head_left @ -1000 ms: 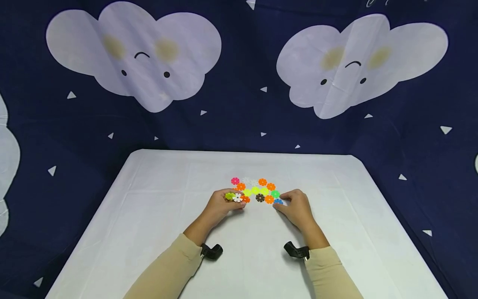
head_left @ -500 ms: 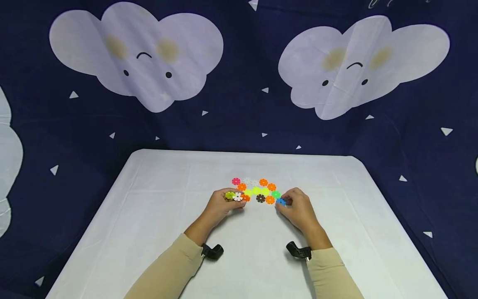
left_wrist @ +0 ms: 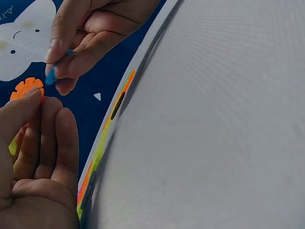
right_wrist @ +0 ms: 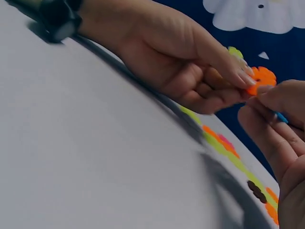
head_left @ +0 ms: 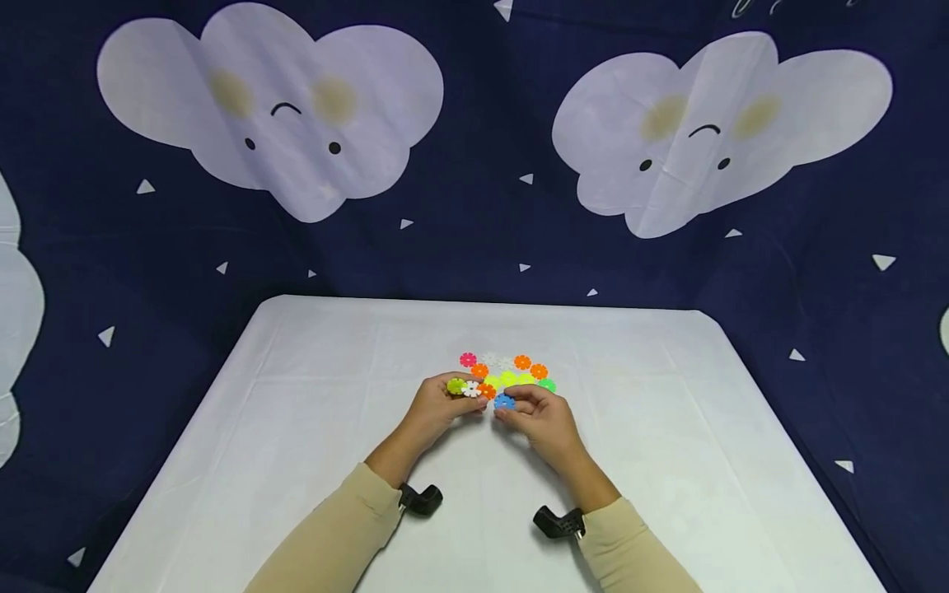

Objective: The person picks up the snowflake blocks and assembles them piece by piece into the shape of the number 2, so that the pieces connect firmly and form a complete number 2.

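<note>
My left hand point(head_left: 436, 403) pinches a short joined row of flower-shaped plastic discs: a green disc point(head_left: 455, 385), a white disc point(head_left: 471, 389) and an orange disc point(head_left: 486, 391) at its right end. Between thumb and fingers of my right hand point(head_left: 549, 424) is a blue flower disc point(head_left: 504, 401), just right of the orange one. In the left wrist view the blue disc point(left_wrist: 50, 76) stands edge-on beside the orange disc point(left_wrist: 26, 89). Seen from the right wrist, both hands' fingertips meet at the orange disc point(right_wrist: 262, 78), and the blue disc point(right_wrist: 282, 117) is mostly hidden.
Behind the hands, several loose flower discs lie on the white table point(head_left: 326, 461), among them a pink disc point(head_left: 468, 360), yellow discs point(head_left: 507, 378) and a green disc point(head_left: 547, 385). A black disc point(right_wrist: 257, 191) shows in the right wrist view. A dark cloud-patterned cloth point(head_left: 489, 239) hangs beyond.
My right hand has lifted the blue disc from the right side of the loose discs and carried it left to the joined row. The left hand has stayed in place.
</note>
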Motion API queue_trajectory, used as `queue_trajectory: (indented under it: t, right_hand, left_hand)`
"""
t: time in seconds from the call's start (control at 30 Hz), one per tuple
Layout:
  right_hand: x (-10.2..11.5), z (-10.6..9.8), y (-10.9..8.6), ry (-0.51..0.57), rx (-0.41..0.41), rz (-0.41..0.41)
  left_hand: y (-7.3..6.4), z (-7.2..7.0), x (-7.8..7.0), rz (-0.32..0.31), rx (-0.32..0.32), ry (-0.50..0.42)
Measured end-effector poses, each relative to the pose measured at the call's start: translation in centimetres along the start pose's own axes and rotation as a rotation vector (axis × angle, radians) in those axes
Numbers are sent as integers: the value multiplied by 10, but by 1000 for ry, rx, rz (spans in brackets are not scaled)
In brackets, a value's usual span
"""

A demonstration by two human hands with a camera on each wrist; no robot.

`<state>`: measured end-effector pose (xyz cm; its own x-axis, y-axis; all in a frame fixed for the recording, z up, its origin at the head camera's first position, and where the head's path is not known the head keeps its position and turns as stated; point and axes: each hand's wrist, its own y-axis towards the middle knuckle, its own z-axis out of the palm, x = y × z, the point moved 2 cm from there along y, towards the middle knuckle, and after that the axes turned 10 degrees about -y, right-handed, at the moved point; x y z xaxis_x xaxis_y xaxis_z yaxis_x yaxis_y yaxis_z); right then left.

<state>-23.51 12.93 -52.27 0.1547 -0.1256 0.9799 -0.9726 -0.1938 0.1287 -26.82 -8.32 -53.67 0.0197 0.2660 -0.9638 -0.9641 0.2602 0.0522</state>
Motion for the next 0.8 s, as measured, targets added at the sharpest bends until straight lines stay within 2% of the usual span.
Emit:
queue_trajectory:
  t: [0.1,0.2,0.33,0.57,0.8]
  right_hand:
    - [-1,6,-1,92,-2,29]
    - [-2,9,-1,135,-36,34]
    - [-4,12,-1,160,-66,44]
    - [-4,16,-1,215,-100,71]
    - [-2,16,-3,237,-110,78]
  left_hand:
    - [0,0,0,17,18,-26]
    - [0,0,0,28,16,-24]
    - [0,1,0,39,21,2]
    - [-2,3,-1,65,66,20]
    - [-3,3,-3,148,94,58]
